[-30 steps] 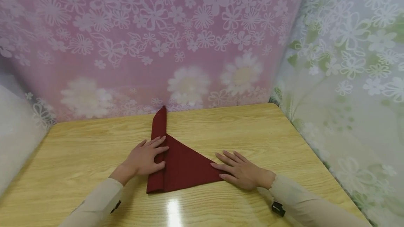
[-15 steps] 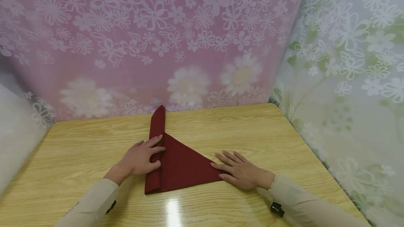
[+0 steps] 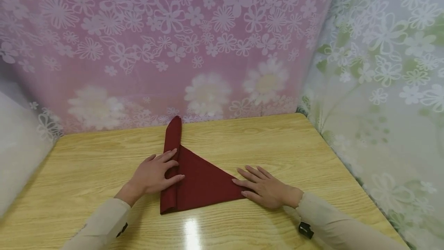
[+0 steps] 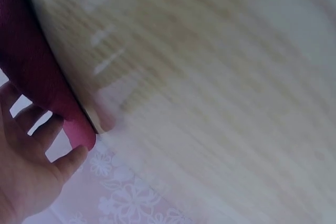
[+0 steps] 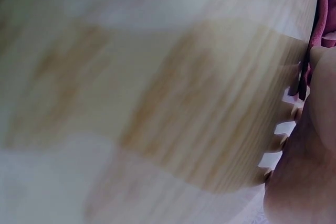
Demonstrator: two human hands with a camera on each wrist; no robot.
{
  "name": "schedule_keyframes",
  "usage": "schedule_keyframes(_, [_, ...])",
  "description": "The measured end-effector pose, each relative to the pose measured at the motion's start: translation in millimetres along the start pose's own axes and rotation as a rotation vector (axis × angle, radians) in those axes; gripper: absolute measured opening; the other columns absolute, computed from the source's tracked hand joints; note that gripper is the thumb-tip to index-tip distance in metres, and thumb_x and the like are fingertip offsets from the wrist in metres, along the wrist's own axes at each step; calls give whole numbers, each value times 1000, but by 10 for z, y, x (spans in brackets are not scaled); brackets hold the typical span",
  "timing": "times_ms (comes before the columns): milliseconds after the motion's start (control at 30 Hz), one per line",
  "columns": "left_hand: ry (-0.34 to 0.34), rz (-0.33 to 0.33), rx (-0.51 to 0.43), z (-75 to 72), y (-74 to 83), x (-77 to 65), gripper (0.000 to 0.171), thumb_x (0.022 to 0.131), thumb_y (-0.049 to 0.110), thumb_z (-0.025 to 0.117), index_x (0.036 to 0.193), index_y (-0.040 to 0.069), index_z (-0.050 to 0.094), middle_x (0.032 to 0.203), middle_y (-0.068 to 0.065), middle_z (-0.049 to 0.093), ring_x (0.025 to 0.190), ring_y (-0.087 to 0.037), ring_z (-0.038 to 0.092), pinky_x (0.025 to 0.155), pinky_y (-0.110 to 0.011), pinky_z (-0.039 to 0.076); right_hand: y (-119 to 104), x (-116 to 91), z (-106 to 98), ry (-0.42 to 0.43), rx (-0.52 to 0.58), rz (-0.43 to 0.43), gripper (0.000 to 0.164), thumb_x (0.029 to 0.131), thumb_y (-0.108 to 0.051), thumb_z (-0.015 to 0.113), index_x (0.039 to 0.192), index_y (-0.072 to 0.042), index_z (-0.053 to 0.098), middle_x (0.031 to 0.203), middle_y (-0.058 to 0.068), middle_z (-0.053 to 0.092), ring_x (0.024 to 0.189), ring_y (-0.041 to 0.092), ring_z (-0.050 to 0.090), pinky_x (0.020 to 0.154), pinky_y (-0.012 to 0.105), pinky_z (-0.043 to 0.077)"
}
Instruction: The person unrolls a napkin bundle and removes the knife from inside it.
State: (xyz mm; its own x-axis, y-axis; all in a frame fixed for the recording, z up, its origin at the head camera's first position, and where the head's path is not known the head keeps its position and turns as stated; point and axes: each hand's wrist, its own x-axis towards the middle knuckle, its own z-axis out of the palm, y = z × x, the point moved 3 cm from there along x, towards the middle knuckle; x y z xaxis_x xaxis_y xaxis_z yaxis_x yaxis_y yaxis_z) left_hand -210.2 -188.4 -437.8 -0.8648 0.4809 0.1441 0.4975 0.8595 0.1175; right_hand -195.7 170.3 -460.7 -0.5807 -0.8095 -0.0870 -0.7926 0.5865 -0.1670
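Note:
A dark red cloth (image 3: 204, 180) lies on the table, its flat part a triangle that tapers to the right. Along its left side runs a long rolled or folded band (image 3: 172, 138), reaching toward the table's back edge. My left hand (image 3: 154, 174) rests across this band with fingers spread and the thumb over the flat part. At the right corner, the fingertips of my right hand (image 3: 267, 188) press on the cloth, fingers extended. The left wrist view has the band (image 4: 31, 56) beside the left hand (image 4: 26, 171). Only a strip of cloth (image 5: 315, 30) shows in the right wrist view.
The wood-grain table (image 3: 277, 138) meets a pink floral curtain (image 3: 208, 49) at the back. A pale floral curtain (image 3: 388, 99) hangs along the right side, and a whitish surface (image 3: 21, 146) borders the left.
My left hand and the cloth's band have shifted slightly left. The left thumb has then stretched out to the right over the flat part. My right hand has stayed in place.

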Motion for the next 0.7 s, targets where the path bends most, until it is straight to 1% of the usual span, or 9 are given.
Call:
schedule_keyframes(67, [6,-7,15,5,9,-4,57,89,62,52,121,18,66,150,-7,36,135,-25,37,105,-55,31,5,-2,0,-5,-1,4,49,106,-38,29,153,-24,28,158,8,14,144,32,8,111,57,12])
schedule_keyframes(200, [14,2,35,-1,15,-10,50,89,50,59,125,16,65,149,-9,37,135,-27,35,104,-55,31,1,1,-4,-6,2,8,49,106,-37,30,152,-24,28,158,8,14,144,32,8,111,57,12])
schedule_keyframes(267, [15,10,47,-9,23,-15,50,90,47,59,128,15,63,150,-9,37,136,-28,34,104,-56,31,-7,-4,-11,-3,3,9,49,106,-37,30,152,-24,29,158,8,14,144,32,8,111,57,12])
schedule_keyframes(400, [-7,5,66,-11,43,-24,53,92,44,56,138,16,55,152,-9,32,138,-30,29,106,-57,28,-20,-13,-22,1,5,7,49,106,-37,30,152,-23,29,158,8,14,144,33,8,111,57,11])
schedule_keyframes(533, [-31,-25,70,-17,57,-13,56,94,45,52,143,18,49,153,-7,30,140,-30,25,107,-59,24,-25,-2,-33,2,19,8,49,106,-36,31,152,-23,29,158,9,15,143,33,9,111,58,11])
schedule_keyframes(700, [-65,-87,68,-10,64,25,61,94,54,48,145,20,46,153,-7,32,141,-31,23,107,-60,21,-42,0,-34,12,40,-8,48,106,-34,32,152,-21,31,158,11,16,143,36,10,110,59,13])
